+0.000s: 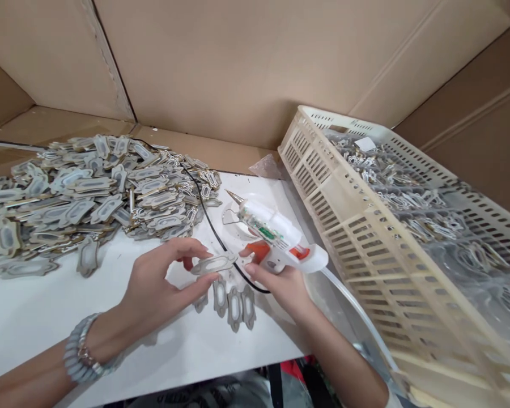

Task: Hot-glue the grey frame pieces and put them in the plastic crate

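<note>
My left hand [157, 280] pinches a flat grey frame-shaped plate [215, 264] between thumb and fingers, above the white table [170, 351]. My right hand [284, 289] is closed around the handle of a white hot glue gun [274, 226] with an orange trigger. The gun's metal nozzle points up and to the left, and a wire stand shows beneath it. My right thumb lies near the right end of the held plate. Several similar plates [234, 309] lie in a row just below, one partly behind my left hand.
At the left spreads a large heap of similar grey plates [80, 198]. A black cable [212, 226] crosses the table under the held plate. On the right stands a cream slotted crate [348, 226] with bagged metal parts [408, 198]. Cardboard walls [221, 68] enclose the back.
</note>
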